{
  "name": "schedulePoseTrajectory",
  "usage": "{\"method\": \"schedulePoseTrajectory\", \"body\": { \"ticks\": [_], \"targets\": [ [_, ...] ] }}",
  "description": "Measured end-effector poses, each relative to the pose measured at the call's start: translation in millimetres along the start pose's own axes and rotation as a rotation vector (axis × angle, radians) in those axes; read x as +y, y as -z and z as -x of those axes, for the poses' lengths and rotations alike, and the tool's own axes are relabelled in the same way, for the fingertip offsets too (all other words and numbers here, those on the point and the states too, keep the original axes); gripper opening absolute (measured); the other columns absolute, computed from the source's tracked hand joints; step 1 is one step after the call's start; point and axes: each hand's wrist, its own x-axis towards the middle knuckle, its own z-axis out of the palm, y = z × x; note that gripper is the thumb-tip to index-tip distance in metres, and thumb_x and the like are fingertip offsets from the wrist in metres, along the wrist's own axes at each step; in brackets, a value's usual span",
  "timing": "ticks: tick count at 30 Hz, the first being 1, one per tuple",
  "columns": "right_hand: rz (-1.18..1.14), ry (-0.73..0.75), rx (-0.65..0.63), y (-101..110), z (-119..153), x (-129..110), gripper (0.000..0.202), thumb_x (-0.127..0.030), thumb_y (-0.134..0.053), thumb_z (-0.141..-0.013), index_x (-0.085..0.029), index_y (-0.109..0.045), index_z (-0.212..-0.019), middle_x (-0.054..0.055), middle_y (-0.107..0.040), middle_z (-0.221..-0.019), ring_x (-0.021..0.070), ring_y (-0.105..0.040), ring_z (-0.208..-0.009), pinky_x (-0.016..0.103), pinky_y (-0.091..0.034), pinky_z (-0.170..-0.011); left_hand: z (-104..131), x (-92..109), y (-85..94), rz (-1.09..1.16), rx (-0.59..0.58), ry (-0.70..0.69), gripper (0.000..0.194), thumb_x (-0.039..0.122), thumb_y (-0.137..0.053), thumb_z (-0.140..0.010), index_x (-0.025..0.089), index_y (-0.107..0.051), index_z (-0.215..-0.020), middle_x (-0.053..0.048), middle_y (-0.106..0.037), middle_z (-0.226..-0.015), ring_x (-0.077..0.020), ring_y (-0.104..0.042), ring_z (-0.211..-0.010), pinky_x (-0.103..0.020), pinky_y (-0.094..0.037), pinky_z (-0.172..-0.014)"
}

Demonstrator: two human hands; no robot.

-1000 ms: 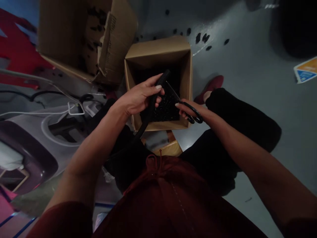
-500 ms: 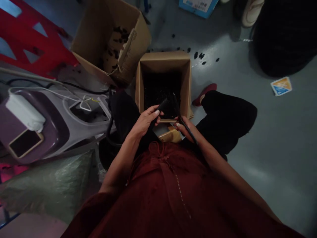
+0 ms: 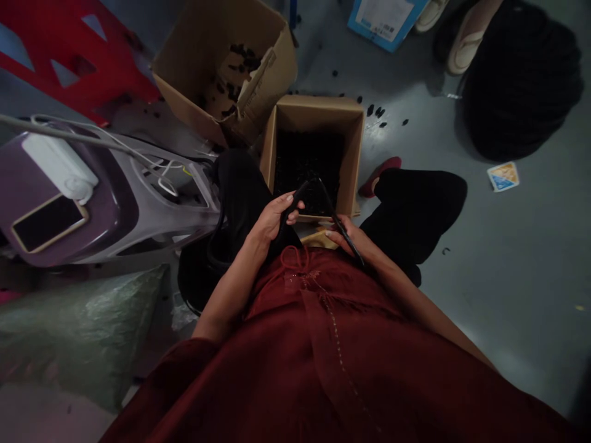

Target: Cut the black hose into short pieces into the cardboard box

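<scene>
My left hand (image 3: 276,219) is closed round a dark strip (image 3: 295,200) whose upper end reaches over the near side of a cardboard box. In my right hand (image 3: 349,235) is a long, thin black tool (image 3: 344,227), slanting from the box down past my wrist. The tips of the strip and the tool come close together over the box; whether they touch I cannot tell. Dark small pieces fill the bottom of the cardboard box (image 3: 353,141), which stands between my knees.
A torn carton (image 3: 184,104) with black bits stands at the upper left. A purple-topped stool (image 3: 104,227) holds a phone (image 3: 50,223) and a white power strip (image 3: 60,166). Also around are a red stool (image 3: 92,74), a green sack (image 3: 92,326) and a person's black-clothed leg (image 3: 521,80).
The view has shifted slightly, so the boxes appear further right. The strip and the tool have come closer together at their tips. Both hands keep their hold.
</scene>
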Motion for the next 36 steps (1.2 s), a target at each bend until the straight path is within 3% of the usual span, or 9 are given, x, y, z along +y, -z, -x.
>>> {"method": "schedulePoseTrajectory", "body": {
  "ticks": [10,18,23,27,31,36],
  "targets": [
    [0.202,0.016,0.025,-10.9,-2.2,-21.1,0.06,-0.052,-0.063,-0.083,-0.018,-0.05,-0.131,0.011,-0.071,-0.108,0.0277,-0.067,-0.096,0.036,-0.05,-0.081,-0.1,-0.8,1.8,-0.02,-0.104,0.062,0.02,0.023,-0.07,-0.078,0.01,-0.062,-0.091,-0.001,-0.058,-0.075,-0.0023,-0.043,-0.047,-0.014,-0.03,-0.04],
    [0.221,0.039,0.02,-13.0,-9.6,-21.1,0.068,-0.052,-0.065,-0.082,-0.015,-0.046,-0.135,0.016,-0.066,-0.118,0.029,-0.065,-0.101,0.039,-0.05,-0.086,1.9,0.2,1.7,-0.079,-0.165,0.099,0.035,0.025,-0.074,-0.077,0.009,-0.065,-0.108,0.0,-0.056,-0.075,-0.0019,-0.043,-0.048,-0.013,-0.029,-0.04],
    [0.188,0.088,-0.028,-12.2,-17.3,-20.7,0.075,-0.056,-0.068,-0.078,-0.012,-0.045,-0.135,0.019,-0.062,-0.122,0.03,-0.063,-0.104,0.041,-0.05,-0.088,4.3,0.2,4.0,-0.136,-0.121,0.114,0.043,0.027,-0.076,-0.076,0.008,-0.065,-0.112,-0.001,-0.058,-0.075,-0.0025,-0.045,-0.049,-0.014,-0.03,-0.041],
    [0.208,0.105,0.002,-15.9,-18.7,-19.7,0.059,-0.052,-0.059,-0.086,-0.013,-0.049,-0.129,0.017,-0.065,-0.118,0.0295,-0.063,-0.104,0.04,-0.049,-0.088,5.3,-1.1,4.9,-0.203,-0.094,0.102,0.043,0.027,-0.075,-0.077,0.007,-0.064,-0.114,-0.001,-0.058,-0.075,-0.0032,-0.045,-0.049,-0.016,-0.031,-0.042],
    [0.233,0.081,0.042,-20.9,-20.6,-12.3,0.044,-0.048,-0.048,-0.091,-0.017,-0.055,-0.122,0.012,-0.069,-0.106,0.0282,-0.064,-0.097,0.038,-0.048,-0.083,0.1,-5.4,4.8,-0.255,-0.058,0.088,0.033,0.028,-0.07,-0.082,0.007,-0.063,-0.106,-0.001,-0.058,-0.073,-0.0033,-0.046,-0.048,-0.016,-0.032,-0.041],
    [0.209,0.097,0.044,-22.2,-28.6,1.0,0.042,-0.05,-0.046,-0.09,-0.019,-0.057,-0.116,0.009,-0.069,-0.094,0.0262,-0.064,-0.088,0.034,-0.046,-0.076,-7.4,-6.6,1.2,-0.345,-0.011,0.107,0.021,0.026,-0.062,-0.087,0.009,-0.061,-0.099,0.0,-0.058,-0.071,-0.0031,-0.045,-0.045,-0.016,-0.031,-0.039]
  ]
}}
